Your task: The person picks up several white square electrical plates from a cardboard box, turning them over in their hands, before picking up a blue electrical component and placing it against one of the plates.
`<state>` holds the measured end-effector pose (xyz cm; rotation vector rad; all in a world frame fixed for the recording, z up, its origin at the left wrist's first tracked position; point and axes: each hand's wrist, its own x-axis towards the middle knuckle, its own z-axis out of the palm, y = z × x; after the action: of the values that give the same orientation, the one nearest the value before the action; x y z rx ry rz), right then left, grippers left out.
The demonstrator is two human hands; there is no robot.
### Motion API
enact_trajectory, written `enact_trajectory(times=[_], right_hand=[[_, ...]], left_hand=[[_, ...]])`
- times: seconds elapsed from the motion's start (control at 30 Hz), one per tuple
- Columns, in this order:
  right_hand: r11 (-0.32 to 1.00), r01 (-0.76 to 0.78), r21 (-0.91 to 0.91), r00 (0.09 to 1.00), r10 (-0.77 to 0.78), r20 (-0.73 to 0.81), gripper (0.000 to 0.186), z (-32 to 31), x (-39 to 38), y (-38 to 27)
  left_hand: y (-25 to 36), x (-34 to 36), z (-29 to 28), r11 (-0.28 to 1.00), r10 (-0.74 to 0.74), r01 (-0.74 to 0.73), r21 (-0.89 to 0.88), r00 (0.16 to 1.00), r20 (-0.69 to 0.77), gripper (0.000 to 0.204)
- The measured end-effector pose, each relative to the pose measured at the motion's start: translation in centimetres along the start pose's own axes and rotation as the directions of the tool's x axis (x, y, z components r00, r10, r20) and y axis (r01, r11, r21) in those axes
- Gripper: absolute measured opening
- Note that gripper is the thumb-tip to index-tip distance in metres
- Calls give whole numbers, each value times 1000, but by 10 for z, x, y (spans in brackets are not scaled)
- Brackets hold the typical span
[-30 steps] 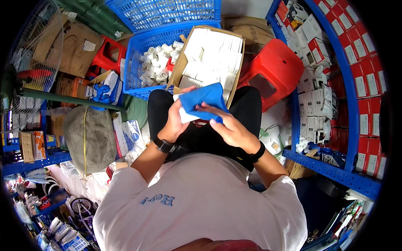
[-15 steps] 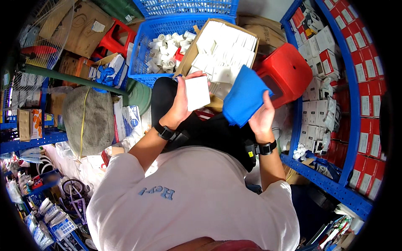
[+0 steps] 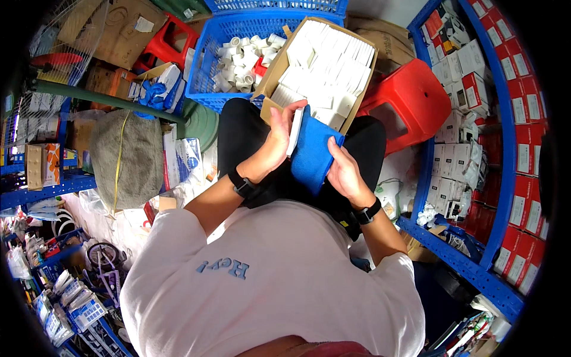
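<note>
Between thumb and fingers, my left hand (image 3: 270,149) grips a thin white square plate (image 3: 294,134), now turned nearly edge-on. My right hand (image 3: 346,172) is closed on a blue cloth (image 3: 315,152), which lies against the plate's right-hand side and hangs down over my lap. The plate's covered face is hidden behind the cloth. Just beyond both hands stands an open cardboard box (image 3: 274,66) packed with rows of similar white plates (image 3: 333,53).
A blue plastic crate (image 3: 204,68) at far left of the box holds white pipe fittings (image 3: 239,64). To the right are a red stool (image 3: 423,98) and blue shelving (image 3: 455,259) with red-and-white boxes (image 3: 526,149). A grey-brown cloth-covered seat (image 3: 128,160) stands left.
The plate has turned from face-up to nearly edge-on. My right hand has brought the blue cloth leftward against it, and the view has shifted slightly.
</note>
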<state>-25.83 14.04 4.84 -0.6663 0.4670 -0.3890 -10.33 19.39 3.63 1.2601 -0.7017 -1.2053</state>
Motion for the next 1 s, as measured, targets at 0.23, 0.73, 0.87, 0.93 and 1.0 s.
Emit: enact_trajectory(times=[0.23,0.73,0.87,0.93,1.0], right_hand=[[996,-22,90,999,24,-24,46,-10,3,2],[974,72,216,994,-53,-95,48,-35,10,-1],[871,106,479,992,-60,-112,54,-73,17,-28],[830,226,510,966,-126,-224,54,-107,22,-27],[798,279,535,953,-162,-256,54,-138,26,-18]], left_hand=[[5,0,3,975,-89,94,-202,995,35,95],[11,1,-14,973,-106,128,-190,987,123,60],[59,19,-58,979,117,-140,-151,982,-149,48],[83,35,-75,974,143,-162,-158,982,-126,50],[97,48,-84,974,61,-80,-214,994,-94,45]])
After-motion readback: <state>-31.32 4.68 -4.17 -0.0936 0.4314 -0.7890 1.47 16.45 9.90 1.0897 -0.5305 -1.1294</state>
